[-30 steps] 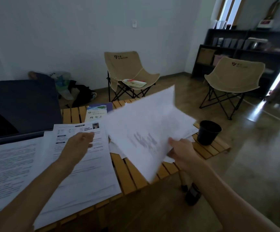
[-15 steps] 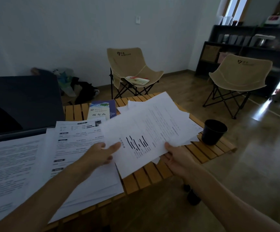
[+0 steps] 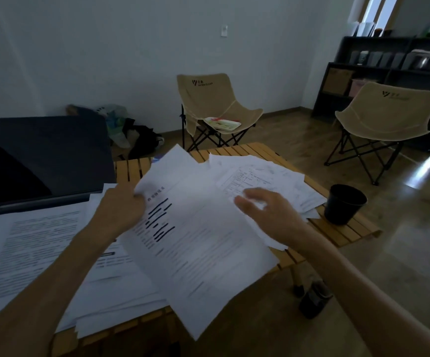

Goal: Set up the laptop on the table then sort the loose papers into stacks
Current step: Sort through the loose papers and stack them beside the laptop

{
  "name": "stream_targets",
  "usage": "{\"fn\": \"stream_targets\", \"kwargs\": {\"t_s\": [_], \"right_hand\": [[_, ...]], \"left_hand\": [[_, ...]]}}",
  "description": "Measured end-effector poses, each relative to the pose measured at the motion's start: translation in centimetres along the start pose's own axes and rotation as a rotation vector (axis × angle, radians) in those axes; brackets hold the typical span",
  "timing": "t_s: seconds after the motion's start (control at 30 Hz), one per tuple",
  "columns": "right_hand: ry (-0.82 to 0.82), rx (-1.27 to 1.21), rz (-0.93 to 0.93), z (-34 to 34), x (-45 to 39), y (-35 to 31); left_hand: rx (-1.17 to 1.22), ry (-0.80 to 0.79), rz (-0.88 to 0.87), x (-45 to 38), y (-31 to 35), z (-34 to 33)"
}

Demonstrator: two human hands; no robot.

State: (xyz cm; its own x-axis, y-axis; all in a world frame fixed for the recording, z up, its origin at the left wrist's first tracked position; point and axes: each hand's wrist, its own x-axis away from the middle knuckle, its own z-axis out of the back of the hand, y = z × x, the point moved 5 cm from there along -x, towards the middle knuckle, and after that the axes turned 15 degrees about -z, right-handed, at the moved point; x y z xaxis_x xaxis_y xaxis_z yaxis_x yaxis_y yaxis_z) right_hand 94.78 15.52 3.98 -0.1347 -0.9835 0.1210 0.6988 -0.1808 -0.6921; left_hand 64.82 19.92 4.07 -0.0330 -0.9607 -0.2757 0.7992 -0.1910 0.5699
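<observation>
My left hand (image 3: 121, 210) is pinching a printed sheet (image 3: 195, 243) by its edge. My right hand (image 3: 268, 212) is hovering loose-fingered over the loose papers (image 3: 268, 176).

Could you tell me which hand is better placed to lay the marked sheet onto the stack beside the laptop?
Left, probably. The left hand already pinches the marked sheet at its edge, right above the stack; the right hand hovers open over the loose papers.

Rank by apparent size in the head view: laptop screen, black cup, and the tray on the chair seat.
1. laptop screen, by far the largest, though it sits nearest the camera.
2. black cup.
3. tray, lying far back on the chair, so distance may shrink it; its rank against the cup is unsure.
</observation>
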Motion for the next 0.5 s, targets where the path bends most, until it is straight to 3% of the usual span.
{"fn": "stream_targets", "kwargs": {"t_s": [0.07, 0.13, 0.23, 0.3, 0.4, 0.5], "right_hand": [[-0.124, 0.025, 0.033, -2.7, 0.2, -2.3], [-0.11, 0.003, 0.023, -4.5, -0.5, -3.5], [-0.116, -0.188, -0.202, -8.0, -2.1, -2.9], [-0.184, -0.378, -0.348, -11.2, -2.8, -2.6], [-0.273, -0.484, -0.459, -15.0, -3.7, -2.6], [-0.286, -0.458, -0.469, -16.0, -4.3, -2.7]], "left_hand": [[0.009, 0.003, 0.0, -0.2, -0.7, 0.0], [0.047, 0.065, -0.012, -0.2, -1.7, 0.3], [-0.184, 0.305, -0.012, 0.4, -3.9, 2.0], [-0.328, 0.331, -0.106, 0.5, -4.7, 2.1], [-0.411, 0.079, -0.248, 0.2, -5.8, -0.8], [-0.436, -0.265, -0.257, 1.4, -7.9, -5.1]]}}
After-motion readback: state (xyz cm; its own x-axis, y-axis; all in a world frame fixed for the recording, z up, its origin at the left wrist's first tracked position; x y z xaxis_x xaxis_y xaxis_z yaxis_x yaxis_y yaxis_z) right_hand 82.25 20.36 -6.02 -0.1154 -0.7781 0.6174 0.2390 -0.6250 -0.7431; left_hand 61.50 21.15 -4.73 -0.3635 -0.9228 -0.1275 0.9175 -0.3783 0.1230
